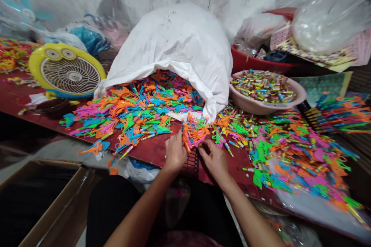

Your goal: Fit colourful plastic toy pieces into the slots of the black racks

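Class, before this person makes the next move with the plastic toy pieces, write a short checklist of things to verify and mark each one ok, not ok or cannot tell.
1. Both hands in view: left hand and right hand at the table edge. Ok.
2. Dark rack between the hands, orange pieces standing in it. Ok.
3. Firm grip on a piece: fingertips hidden among the pieces. Cannot tell.
4. Supply within reach: loose pieces spilling from the white sack. Ok.
5. Pieces kept on the red table: a few overhang its front edge. Not ok.
6. Pink basin of small parts sits upright. Ok.
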A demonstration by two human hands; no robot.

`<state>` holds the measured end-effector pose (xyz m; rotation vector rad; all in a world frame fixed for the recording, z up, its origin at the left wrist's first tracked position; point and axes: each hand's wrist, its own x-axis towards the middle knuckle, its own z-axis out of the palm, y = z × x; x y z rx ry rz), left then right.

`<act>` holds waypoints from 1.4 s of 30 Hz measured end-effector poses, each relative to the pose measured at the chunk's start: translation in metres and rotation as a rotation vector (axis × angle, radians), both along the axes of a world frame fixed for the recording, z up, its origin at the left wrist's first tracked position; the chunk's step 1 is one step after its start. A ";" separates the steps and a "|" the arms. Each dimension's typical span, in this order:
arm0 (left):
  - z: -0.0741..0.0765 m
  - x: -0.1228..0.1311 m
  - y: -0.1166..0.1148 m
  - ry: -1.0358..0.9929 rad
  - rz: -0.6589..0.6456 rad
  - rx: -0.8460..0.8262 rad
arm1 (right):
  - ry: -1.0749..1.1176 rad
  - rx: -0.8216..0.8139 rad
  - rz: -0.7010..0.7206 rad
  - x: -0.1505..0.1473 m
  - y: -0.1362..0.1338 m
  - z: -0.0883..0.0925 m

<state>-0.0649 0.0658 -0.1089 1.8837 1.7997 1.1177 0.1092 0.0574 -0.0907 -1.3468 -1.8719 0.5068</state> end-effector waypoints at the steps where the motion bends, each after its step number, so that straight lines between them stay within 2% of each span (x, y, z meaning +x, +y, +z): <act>1: -0.001 -0.011 0.003 0.051 -0.034 0.008 | 0.027 -0.037 0.054 0.001 -0.004 0.001; 3: -0.003 -0.035 0.012 0.112 -0.165 0.031 | 0.118 -0.099 0.116 0.003 -0.008 0.003; 7: -0.001 -0.068 0.037 0.153 -0.466 0.074 | 0.238 -0.081 -0.022 0.001 -0.002 0.008; 9: 0.004 -0.072 0.048 0.145 -0.536 0.057 | 0.229 -0.065 -0.052 -0.002 0.005 0.010; 12: 0.011 -0.069 0.053 0.197 -0.441 0.008 | 0.286 -0.093 -0.024 -0.005 0.012 0.008; 15: 0.013 -0.069 0.042 0.244 -0.276 0.010 | 0.331 -0.124 0.003 -0.006 0.010 0.004; 19: 0.009 -0.078 0.013 0.208 -0.228 0.101 | 0.271 -0.092 0.020 -0.006 0.004 -0.002; 22: 0.007 -0.084 0.000 0.235 -0.198 0.096 | 0.226 -0.041 0.045 -0.008 0.004 -0.006; 27: 0.017 -0.077 0.011 0.428 -0.093 -0.028 | 0.298 -0.091 0.052 -0.017 0.006 -0.009; 31: 0.025 -0.070 0.019 0.517 -0.068 -0.074 | 0.347 -0.089 0.047 -0.021 0.000 -0.005; 33: 0.023 -0.068 0.010 0.487 -0.032 -0.048 | 0.335 -0.079 0.025 -0.022 -0.002 -0.004; 37: 0.008 -0.058 -0.028 0.268 0.234 0.191 | 0.246 -0.075 0.001 -0.022 -0.003 -0.003; 39: 0.003 -0.047 -0.042 0.218 0.220 0.235 | 0.244 -0.093 0.017 -0.022 -0.002 -0.003; 42: 0.005 -0.029 -0.047 0.273 0.165 0.115 | 0.317 -0.147 0.045 -0.022 0.001 -0.003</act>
